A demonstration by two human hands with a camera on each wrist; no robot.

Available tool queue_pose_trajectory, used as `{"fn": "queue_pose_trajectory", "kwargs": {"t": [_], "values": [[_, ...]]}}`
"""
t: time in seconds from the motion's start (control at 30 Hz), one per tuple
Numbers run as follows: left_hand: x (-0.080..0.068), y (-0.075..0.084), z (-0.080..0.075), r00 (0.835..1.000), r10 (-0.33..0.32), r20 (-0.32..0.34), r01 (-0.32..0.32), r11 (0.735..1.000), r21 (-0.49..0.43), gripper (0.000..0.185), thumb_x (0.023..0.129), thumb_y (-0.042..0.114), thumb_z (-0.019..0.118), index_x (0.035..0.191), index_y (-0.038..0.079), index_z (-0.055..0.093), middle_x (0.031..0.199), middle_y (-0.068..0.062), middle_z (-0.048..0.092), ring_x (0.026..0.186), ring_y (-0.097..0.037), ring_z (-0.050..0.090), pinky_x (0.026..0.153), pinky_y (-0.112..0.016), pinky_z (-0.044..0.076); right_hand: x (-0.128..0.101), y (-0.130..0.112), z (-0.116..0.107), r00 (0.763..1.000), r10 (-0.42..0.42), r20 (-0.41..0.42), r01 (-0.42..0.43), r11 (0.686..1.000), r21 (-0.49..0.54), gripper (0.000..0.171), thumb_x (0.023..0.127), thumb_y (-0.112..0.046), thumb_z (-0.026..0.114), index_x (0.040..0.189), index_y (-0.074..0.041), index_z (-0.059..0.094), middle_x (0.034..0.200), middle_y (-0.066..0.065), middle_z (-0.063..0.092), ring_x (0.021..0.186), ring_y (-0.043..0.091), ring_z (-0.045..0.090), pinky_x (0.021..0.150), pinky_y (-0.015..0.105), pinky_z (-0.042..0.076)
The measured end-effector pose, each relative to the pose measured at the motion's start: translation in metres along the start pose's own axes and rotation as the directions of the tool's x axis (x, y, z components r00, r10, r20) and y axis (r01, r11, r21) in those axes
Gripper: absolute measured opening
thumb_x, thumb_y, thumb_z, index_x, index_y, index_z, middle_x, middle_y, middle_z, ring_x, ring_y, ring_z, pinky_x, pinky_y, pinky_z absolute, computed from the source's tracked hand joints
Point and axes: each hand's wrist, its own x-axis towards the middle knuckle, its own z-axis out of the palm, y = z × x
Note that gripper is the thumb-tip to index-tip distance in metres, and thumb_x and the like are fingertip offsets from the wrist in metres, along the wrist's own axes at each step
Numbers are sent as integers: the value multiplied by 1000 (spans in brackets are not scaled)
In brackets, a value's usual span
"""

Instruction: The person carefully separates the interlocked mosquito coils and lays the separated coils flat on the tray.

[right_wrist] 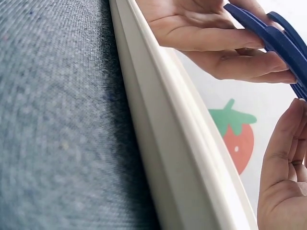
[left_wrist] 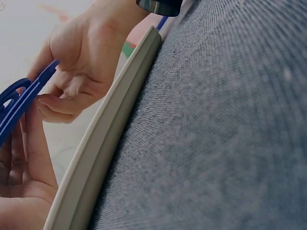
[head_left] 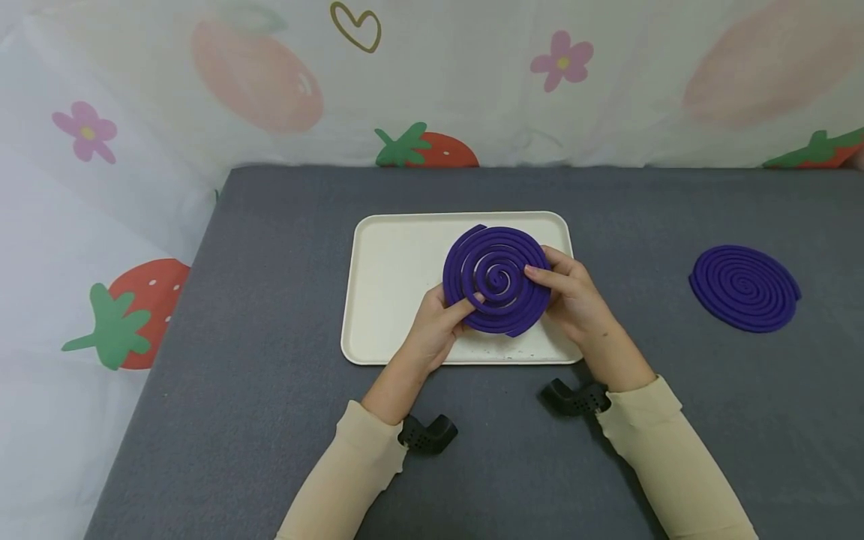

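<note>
Both hands hold a flat purple spiral coil [head_left: 498,281] above the white tray, tilted toward the head camera. My left hand [head_left: 434,328] grips its lower left edge, thumb across the front face. At the right edge my right hand [head_left: 574,298] pinches it, thumb in front and fingers behind. Seen from the side in the left wrist view, the coil [left_wrist: 29,98] is thin, and one strand stands slightly off the others. The right wrist view shows the coil [right_wrist: 273,40] edge-on, with fingers beneath it.
Under the hands lies a white rectangular tray [head_left: 398,292] with small dark specks near its front edge. A second purple spiral coil [head_left: 745,289] lies flat on the grey cloth [head_left: 270,300] to the right. Behind hangs a white curtain [head_left: 445,75] with printed fruit and flowers.
</note>
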Motion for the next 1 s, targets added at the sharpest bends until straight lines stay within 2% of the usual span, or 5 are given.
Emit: {"fn": "queue_pose_trajectory", "kwargs": {"t": [0.17,0.47,0.63,0.77,1.0], "values": [[0,0,0,1000,-4,-2,4,1000,-21,22,86,-1,53,108,3,55,87,2,67,76,-8,65,66,-22,54,0,0,-1,1000,-4,10,4,1000,12,30,93,8,41,97,-9,66,84,3,68,69,11,66,62,21,54],[1,-1,-3,1000,-4,-4,4,1000,-17,22,88,-1,51,111,0,54,90,2,65,79,-9,65,69,-22,54,1,1,-5,998,-45,37,44,998,47,30,94,8,42,90,-8,67,78,2,66,62,10,63,54,20,51],[2,-3,-3,1000,-4,-10,4,999,-40,20,85,3,58,105,7,56,88,1,66,77,-9,65,68,-22,54,0,0,-5,997,-50,56,47,998,48,29,93,8,43,89,-8,67,78,3,66,62,11,63,55,20,51],[2,-2,-3,1000,-2,-13,1,999,-51,20,85,1,57,103,9,57,87,1,66,77,-9,65,67,-22,54,0,0,-6,997,-50,52,47,998,48,27,93,8,46,88,-8,68,77,3,66,62,10,63,55,19,51],[1,0,-2,1000,10,1,-10,999,-42,24,85,2,57,109,4,54,91,1,66,81,-9,66,71,-22,54,0,0,-6,998,-47,41,45,998,49,30,93,9,44,87,-7,68,77,3,66,62,10,62,55,19,51]]}}
